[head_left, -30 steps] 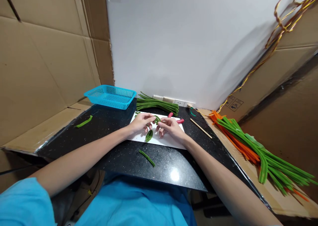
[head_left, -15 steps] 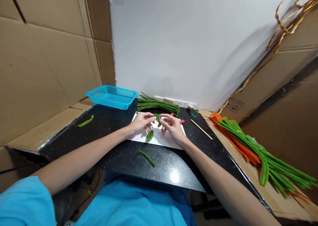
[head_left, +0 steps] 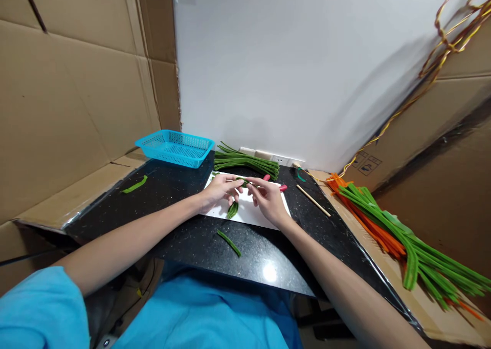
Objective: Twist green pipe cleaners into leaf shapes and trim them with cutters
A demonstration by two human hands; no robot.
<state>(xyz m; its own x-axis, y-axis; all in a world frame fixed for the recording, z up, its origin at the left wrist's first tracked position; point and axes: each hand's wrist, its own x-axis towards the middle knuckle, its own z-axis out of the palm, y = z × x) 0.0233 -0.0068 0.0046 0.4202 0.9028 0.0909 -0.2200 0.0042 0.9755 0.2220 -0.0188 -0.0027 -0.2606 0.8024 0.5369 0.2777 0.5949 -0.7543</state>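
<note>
My left hand (head_left: 219,190) and my right hand (head_left: 270,200) meet over a white board (head_left: 255,218). Both sets of fingertips pinch a small bent dark green pipe cleaner (head_left: 243,182), partly covered by the fingers. Just below the left fingers is a leaf shape of green pipe cleaner (head_left: 232,210); whether it touches them I cannot tell. Near the counter's front lies a short green pipe cleaner piece (head_left: 229,243). Red handles (head_left: 283,188) of a tool stick out behind my right hand, the rest hidden.
Behind the board lies a dark green pipe cleaner bundle (head_left: 245,164). A blue basket (head_left: 176,148) stands back left, a light green strip (head_left: 135,184) before it. At right are a wooden stick (head_left: 313,200) and bright green (head_left: 418,257) and orange pipe cleaners (head_left: 383,239). Cardboard walls flank the black counter (head_left: 180,246).
The pinched green piece has tilted between my fingers and shows less of its loop. My left fingers now cover the top of the leaf shape. The view has shifted slightly.
</note>
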